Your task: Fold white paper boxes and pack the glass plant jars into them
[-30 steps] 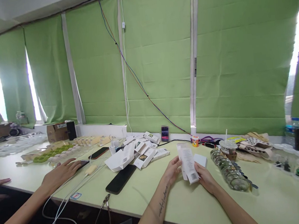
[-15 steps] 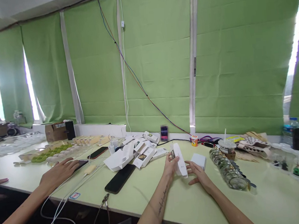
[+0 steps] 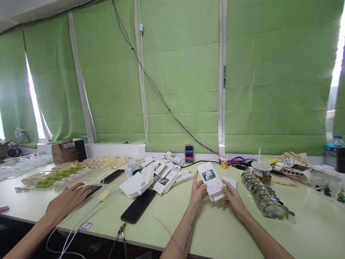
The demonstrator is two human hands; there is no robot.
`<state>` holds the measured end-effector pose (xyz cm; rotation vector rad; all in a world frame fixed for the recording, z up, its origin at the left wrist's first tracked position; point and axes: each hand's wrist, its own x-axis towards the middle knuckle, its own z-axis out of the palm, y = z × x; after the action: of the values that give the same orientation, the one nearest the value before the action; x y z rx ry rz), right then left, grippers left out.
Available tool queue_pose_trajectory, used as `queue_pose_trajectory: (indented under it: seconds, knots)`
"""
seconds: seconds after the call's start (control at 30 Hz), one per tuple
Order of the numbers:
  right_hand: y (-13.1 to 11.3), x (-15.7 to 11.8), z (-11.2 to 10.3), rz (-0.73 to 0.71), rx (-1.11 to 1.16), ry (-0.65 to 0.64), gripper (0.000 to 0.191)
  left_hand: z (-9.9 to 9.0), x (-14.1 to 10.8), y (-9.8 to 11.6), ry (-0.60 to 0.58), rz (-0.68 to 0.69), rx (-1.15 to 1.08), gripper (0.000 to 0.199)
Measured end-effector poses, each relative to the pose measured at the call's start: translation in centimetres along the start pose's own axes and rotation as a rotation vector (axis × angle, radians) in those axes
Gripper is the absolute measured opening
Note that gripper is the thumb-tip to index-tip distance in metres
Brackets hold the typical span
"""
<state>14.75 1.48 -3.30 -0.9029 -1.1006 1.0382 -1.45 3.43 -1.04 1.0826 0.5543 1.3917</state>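
"Right of the black phone (image 3: 138, 206), we have the flower-printed box (image 3: 209, 175)! Our left hand (image 3: 198, 192) clamps its left edge, our right hand (image 3: 235, 202) its lower right side!"

"And our open room?"

"Bare table (image 3: 167, 212) runs between the phone and our left forearm! White cartons (image 3: 164, 175) crowd the phone's far edge; clear containers (image 3: 264, 198) line up well to its right!"

The white box (image 3: 209, 178) has turned: the side with text and barcode was showing, and now the flower picture is. The right hand (image 3: 233, 198), a moment ago apart from it, now holds its near end.
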Motion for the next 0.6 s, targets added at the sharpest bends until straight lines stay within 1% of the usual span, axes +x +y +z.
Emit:
queue_pose_trajectory:
  seconds: [0.07, 0.13, 0.17, 0.23, 0.3, 0.33, 0.4, 0.5, 0.6]
  knots:
    - [0.21, 0.32, -0.26, -0.001, -0.028, 0.036, 0.06, 0.27, -0.25, 0.46, -0.052, 0.041, -0.007, 0.097]
    - [0.48, 0.57, -0.4, -0.015, -0.045, 0.032, 0.061, 0.42, -0.41, 0.72, -0.084, 0.061, 0.023, 0.097]
    - [0.59, 0.63, -0.41, -0.031, -0.046, 0.009, 0.06, 0.44, -0.43, 0.77, -0.088, 0.064, 0.046, 0.094]
    - [0.71, 0.61, -0.3, -0.07, -0.037, -0.083, 0.058, 0.36, -0.36, 0.71, -0.078, 0.081, 0.086, 0.087]
    - [0.7, 0.43, -0.12, -0.092, -0.024, -0.188, 0.06, 0.19, -0.2, 0.55, -0.045, 0.107, 0.112, 0.08]
    - [0.69, 0.34, -0.04, -0.097, -0.018, -0.221, 0.062, 0.1, -0.11, 0.46, -0.027, 0.118, 0.12, 0.077]
    - [0.69, 0.21, 0.01, -0.104, -0.003, -0.234, 0.066, -0.07, 0.07, 0.28, -0.006, 0.114, 0.133, 0.068]
    - [0.81, 0.21, -0.09, -0.106, 0.004, -0.214, 0.07, -0.18, 0.25, 0.11, -0.012, 0.069, 0.14, 0.054]
    - [0.75, 0.2, -0.19, -0.098, -0.012, -0.212, 0.075, -0.09, 0.21, 0.28, -0.015, 0.032, 0.119, 0.049]
